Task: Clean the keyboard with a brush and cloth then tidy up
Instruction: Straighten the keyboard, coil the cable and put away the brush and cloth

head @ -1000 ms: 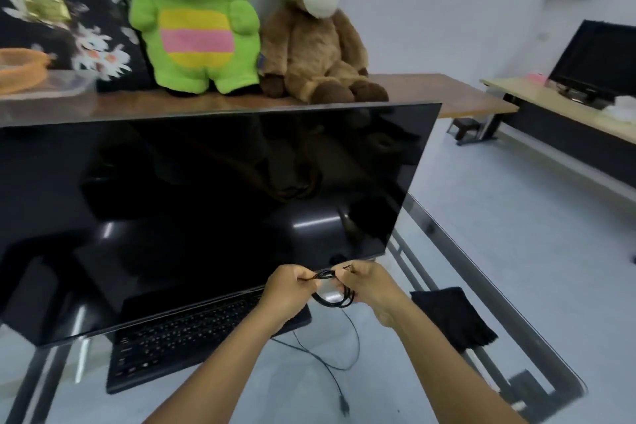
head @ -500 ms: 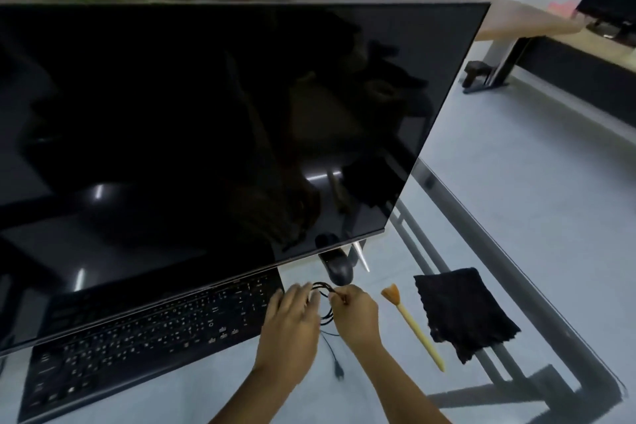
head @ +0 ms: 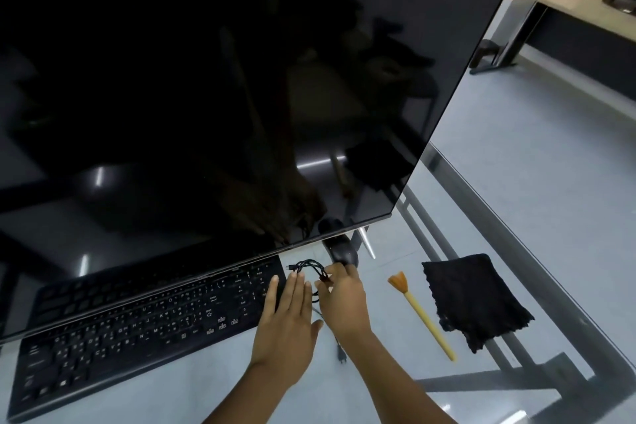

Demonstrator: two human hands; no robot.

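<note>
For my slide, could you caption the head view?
Both hands bundle a cable beside the keyboard; brush and cloth wait.

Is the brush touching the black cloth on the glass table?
Apart. The head view shows the brush lying left of the cloth, with a strip of bare glass table visible between them along the whole handle.

Monitor [head: 206, 79] cut off at top and left edges, hides keyboard [head: 137, 320] back rows. Mouse [head: 340, 253] half under screen's lower edge. Coiled cable [head: 309, 268] partly behind right hand [head: 344, 299] fingers. Keyboard's 9 o'clock end runs out of frame.
</note>
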